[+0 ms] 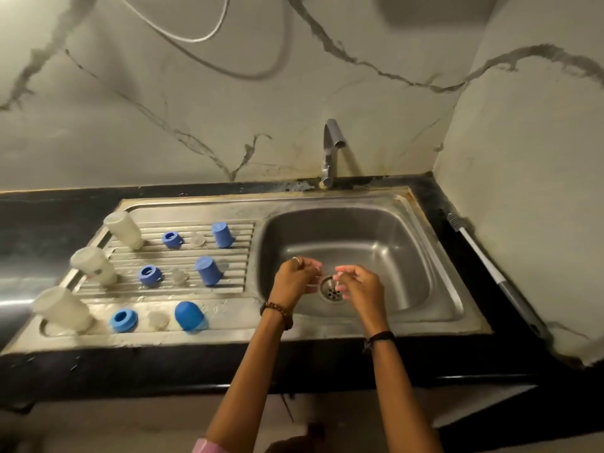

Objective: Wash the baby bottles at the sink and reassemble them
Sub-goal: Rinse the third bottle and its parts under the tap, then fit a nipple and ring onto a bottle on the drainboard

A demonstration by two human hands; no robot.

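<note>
Left hand: the left hand (295, 279) hangs over the sink basin (385, 243) with fingers loosely curled inward; whether it pinches anything cannot be told, as the fingertips are blurred.
Right hand: the right hand (358, 286) sits just beside the left, fingers also bent, nothing plainly held; the two hands are close but apart.
Below the hands: the drain (330, 289) lies directly between and under them; no water shows from the tap (331, 148) beyond the hands.
Step in hand: it looks like shaking off or rinsing the hands before reassembly, a judgement only.
Left of the hands: on the draining board (183, 299) three rows of parts stand well apart from the hands.
Bottles: the three clear bottles (94, 264) stand mouth down at the far left of each row.
Rings: a blue collar ring (150, 275) sits next in each row.
Teats: a clear teat (179, 276) lies between ring and cap, hard to see.
Caps: a blue cap (208, 271) stands nearest the left hand in each row.
Doing it well: she would do best to let the hands drip over the basin, then take one row at a time, seating the teat fully in its ring before screwing it onto its bottle.
Risk: the clear teats are slippery and easily missed on the wet steel.
Right of the hands: a long-handled tool (490, 273) lies on the dark counter.
</note>
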